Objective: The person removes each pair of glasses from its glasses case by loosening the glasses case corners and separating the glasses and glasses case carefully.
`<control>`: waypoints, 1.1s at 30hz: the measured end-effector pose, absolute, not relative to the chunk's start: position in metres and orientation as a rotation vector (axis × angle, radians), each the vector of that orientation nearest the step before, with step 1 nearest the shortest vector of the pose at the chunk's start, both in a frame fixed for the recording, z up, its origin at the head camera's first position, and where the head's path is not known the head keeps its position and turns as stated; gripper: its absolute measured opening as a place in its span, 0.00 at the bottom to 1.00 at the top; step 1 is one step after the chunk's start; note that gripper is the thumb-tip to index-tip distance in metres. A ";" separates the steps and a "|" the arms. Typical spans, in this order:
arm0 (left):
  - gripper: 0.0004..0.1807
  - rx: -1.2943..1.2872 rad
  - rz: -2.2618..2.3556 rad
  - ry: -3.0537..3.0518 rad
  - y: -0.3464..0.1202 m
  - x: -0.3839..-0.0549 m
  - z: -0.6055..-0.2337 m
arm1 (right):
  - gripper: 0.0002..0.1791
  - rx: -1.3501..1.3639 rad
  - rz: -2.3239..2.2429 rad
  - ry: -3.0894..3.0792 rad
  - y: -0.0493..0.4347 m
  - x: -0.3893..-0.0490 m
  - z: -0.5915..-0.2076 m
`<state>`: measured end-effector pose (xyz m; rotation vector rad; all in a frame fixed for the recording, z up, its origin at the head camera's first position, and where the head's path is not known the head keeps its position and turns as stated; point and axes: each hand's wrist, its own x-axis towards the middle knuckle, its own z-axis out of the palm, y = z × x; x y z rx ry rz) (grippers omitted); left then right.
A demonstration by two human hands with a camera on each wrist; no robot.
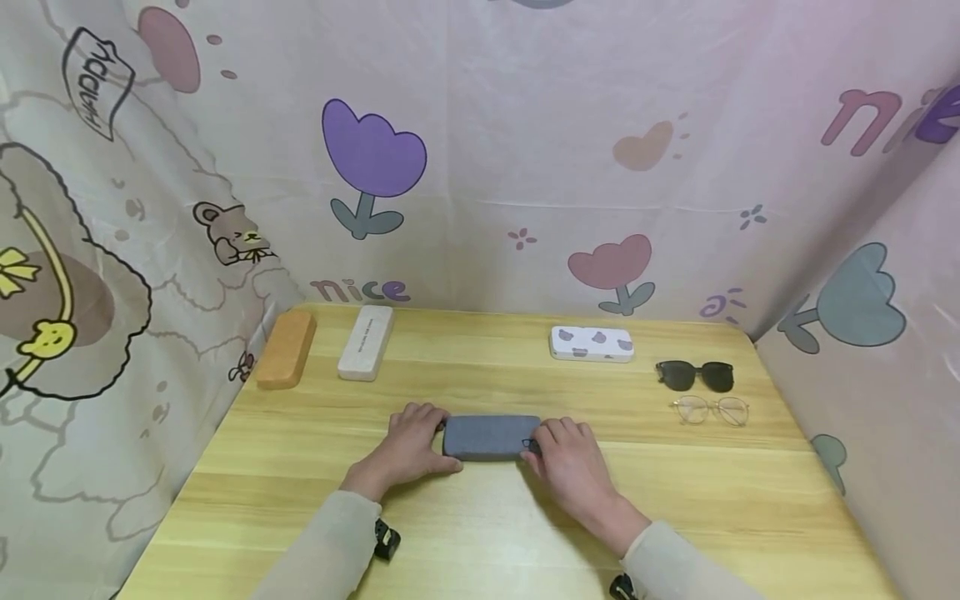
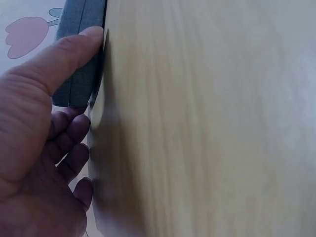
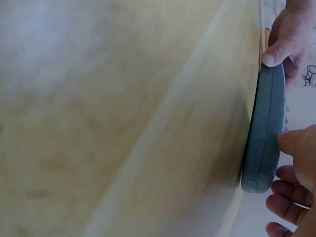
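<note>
A closed grey-blue glasses case (image 1: pixel 491 437) lies flat on the table, its long side towards me. At its left end my left hand (image 1: pixel 408 446) grips it, and the left wrist view has the thumb (image 2: pixel 74 52) on the front side of the case (image 2: pixel 76 91). Around the right end my right hand (image 1: pixel 573 467) holds it. From the right wrist, the thumb touches the front side of the case (image 3: pixel 264 133) and the fingers (image 3: pixel 286 200) curl by its end. A small dark glasses-shaped mark shows beside the right fingers.
An orange case (image 1: pixel 287 350) and a pale lettered case (image 1: pixel 366 343) lie at the back left. Back right are a white patterned case (image 1: pixel 591 343), dark sunglasses (image 1: pixel 696 376) and thin-framed clear glasses (image 1: pixel 711 410). A printed curtain (image 1: pixel 480 167) borders the wooden table (image 1: pixel 480 533).
</note>
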<state>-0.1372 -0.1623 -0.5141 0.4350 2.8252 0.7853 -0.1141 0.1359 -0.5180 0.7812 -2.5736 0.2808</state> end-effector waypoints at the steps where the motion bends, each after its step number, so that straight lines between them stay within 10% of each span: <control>1: 0.41 0.432 0.786 2.829 -0.162 -0.137 -0.514 | 0.18 0.776 0.271 -2.579 0.135 -0.114 -0.518; 33: 0.46 0.465 0.641 2.960 -0.139 -0.129 -0.522 | 0.46 0.983 0.053 -2.919 0.101 -0.093 -0.522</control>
